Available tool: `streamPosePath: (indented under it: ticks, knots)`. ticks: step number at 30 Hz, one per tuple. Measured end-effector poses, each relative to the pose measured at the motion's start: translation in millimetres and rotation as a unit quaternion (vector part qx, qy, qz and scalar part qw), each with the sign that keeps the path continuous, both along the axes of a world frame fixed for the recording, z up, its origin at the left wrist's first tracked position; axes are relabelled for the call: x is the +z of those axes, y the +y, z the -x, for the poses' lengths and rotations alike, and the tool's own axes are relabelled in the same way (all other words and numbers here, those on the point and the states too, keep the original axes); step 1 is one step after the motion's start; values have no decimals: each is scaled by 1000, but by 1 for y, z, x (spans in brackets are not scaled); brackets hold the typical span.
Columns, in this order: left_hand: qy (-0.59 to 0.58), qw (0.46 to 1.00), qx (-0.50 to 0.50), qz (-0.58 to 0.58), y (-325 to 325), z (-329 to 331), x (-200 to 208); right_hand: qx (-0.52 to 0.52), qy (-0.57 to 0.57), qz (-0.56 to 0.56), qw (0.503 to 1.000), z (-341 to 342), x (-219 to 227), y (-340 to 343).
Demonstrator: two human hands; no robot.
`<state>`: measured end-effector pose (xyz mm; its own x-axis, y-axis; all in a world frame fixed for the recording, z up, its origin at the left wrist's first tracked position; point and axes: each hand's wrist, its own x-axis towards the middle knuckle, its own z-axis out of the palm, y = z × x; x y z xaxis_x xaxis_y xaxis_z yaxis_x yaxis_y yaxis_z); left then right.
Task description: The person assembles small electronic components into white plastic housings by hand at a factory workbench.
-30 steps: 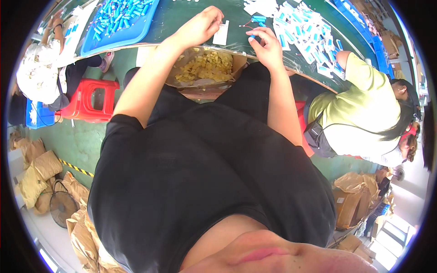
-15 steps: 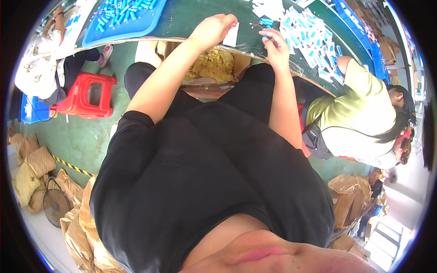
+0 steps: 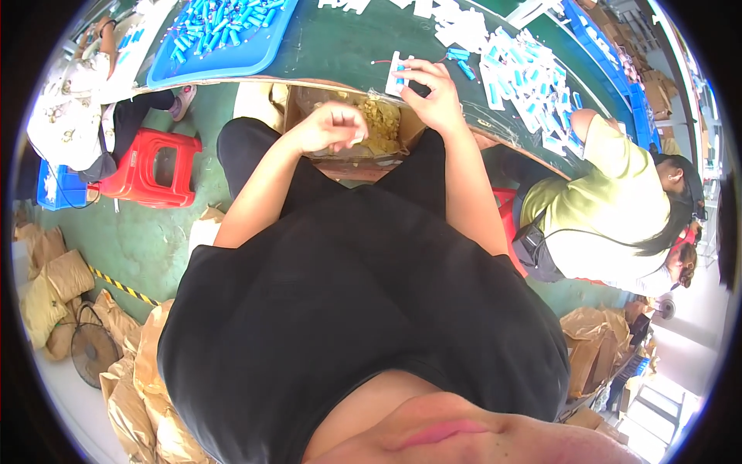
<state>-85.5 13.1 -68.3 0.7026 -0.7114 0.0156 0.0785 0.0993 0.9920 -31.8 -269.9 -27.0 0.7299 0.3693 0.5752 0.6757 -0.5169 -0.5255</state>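
Observation:
At the near edge of the green table (image 3: 332,50), my right hand (image 3: 434,94) is closed with its fingertips on a small blue battery cell (image 3: 400,68). The cell lies on a white card (image 3: 393,85), and a thin red wire sticks out to its left. Nearer to my body, my left hand (image 3: 334,128) hovers over the box of yellow scraps below the table edge. Its fingers are curled, with a small pale spot at the fingertips that I cannot make out. Several loose blue cells (image 3: 459,56) lie just beyond my right hand.
A blue tray (image 3: 267,60) of cells stands at the left. White cards with cells (image 3: 516,69) are heaped at the right. The open box of yellow scraps (image 3: 380,120) sits under the table edge. A person in yellow-green (image 3: 610,185) sits close on my right; a red stool (image 3: 154,166) stands left.
My right hand has moved left, bringing the blue cell onto the white card. My left hand has left the card and drawn back toward me, over the box.

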Motion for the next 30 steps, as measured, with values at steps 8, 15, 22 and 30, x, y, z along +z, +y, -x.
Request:
streamPosePath:
  ticks: [8,15,22,30]
  knots:
    - [-178,837,324,-404,13,-25,-174,9,-45,54,998,4,1,4]
    - [-216,752,184,-595,1,-23,-187,8,2,0,1000,11,8,-10]
    - [-453,818,141,-326,-29,16,-85,-343,-131,-33,930,-7,51,-126]
    - [-600,746,269,-102,-91,-16,53,-204,-153,-208,944,-3,14,-110]
